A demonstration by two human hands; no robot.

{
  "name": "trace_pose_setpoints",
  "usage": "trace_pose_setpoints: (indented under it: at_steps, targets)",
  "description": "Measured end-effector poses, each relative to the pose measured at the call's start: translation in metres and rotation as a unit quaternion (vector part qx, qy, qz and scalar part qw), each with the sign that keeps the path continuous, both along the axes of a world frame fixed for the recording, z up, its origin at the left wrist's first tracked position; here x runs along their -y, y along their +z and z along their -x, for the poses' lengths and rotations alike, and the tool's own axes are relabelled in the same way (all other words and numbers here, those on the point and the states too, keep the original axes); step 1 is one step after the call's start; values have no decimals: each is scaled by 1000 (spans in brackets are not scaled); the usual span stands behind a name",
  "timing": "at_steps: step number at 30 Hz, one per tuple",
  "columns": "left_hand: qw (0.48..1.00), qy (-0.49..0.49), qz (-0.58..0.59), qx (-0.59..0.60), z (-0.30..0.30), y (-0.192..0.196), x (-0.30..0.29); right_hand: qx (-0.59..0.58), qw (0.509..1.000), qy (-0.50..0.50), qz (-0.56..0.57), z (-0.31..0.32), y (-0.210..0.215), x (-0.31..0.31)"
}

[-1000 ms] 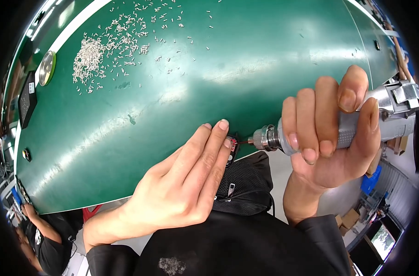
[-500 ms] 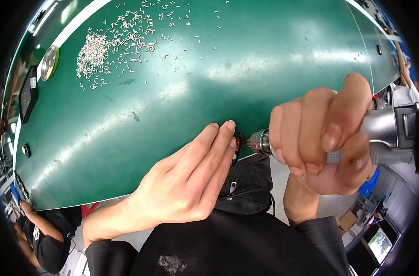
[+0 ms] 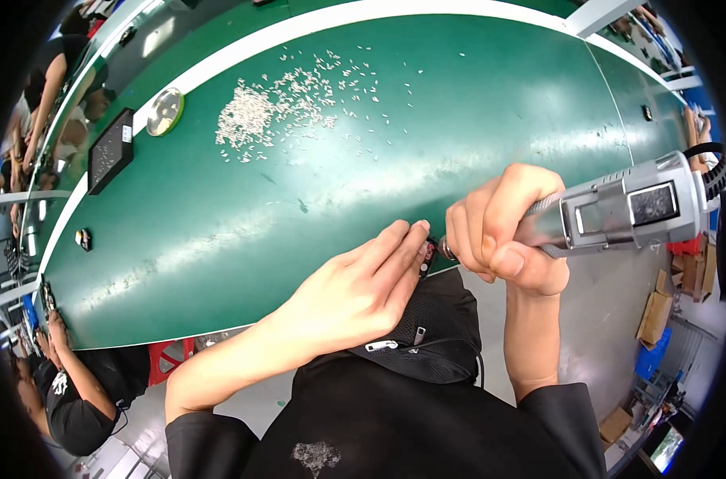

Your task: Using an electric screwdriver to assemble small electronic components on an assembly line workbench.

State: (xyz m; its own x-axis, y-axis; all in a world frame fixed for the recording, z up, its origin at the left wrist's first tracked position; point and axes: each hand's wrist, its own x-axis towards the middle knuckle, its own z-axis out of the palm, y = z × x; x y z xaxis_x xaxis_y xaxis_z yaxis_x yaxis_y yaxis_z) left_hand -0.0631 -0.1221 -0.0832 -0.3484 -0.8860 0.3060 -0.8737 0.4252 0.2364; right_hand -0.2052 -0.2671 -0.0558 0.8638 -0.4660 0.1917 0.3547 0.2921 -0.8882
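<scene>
My left hand (image 3: pixel 361 286) lies palm down at the table's near edge, its fingers together and pressing on a small black and red part (image 3: pixel 428 260). That part is partly hidden under my fingertips. My right hand (image 3: pixel 507 230) is wrapped round a silver electric screwdriver (image 3: pixel 610 214). The screwdriver lies slantwise, its back end up to the right and its nose (image 3: pixel 445 249) at the part's right side. Whether the bit touches the part cannot be made out. Farther off on the green table (image 3: pixel 219 255) is a heap of tiny silvery screws or pins (image 3: pixel 246 116), scattered toward the right.
A round green-rimmed dish (image 3: pixel 165 112) and a black tray (image 3: pixel 111 152) stand at the far left. Small dark parts lie at the left (image 3: pixel 84 239) and far right (image 3: pixel 647 112). A black mesh bag (image 3: pixel 435 327) hangs below the near edge. Another person (image 3: pixel 80 399) sits at lower left.
The view has tilted, showing more of the far table. My right hand and the screwdriver have dropped lower and the nose is closer to the part. My left hand stays on the part.
</scene>
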Motion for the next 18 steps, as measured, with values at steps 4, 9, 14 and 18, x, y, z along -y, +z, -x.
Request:
trace_pose_setpoints:
  at_steps: [4, 9, 14, 18]
  targets:
    - [999, -23, 22, 33, -6, 3, -4, 161, 977, 138, -20, -8, -9, 20]
    - [980, 196, -12, 31, -41, 4, -60, 244, 962, 56, -111, 25, -13, 24]
    - [830, 527, -31, 179, -112, 15, -109, 222, 959, -11, -174, 40, -38, 20]
    - [864, 490, 30, 109, -113, 24, -73, 200, 948, -60, -239, 32, -51, 6]
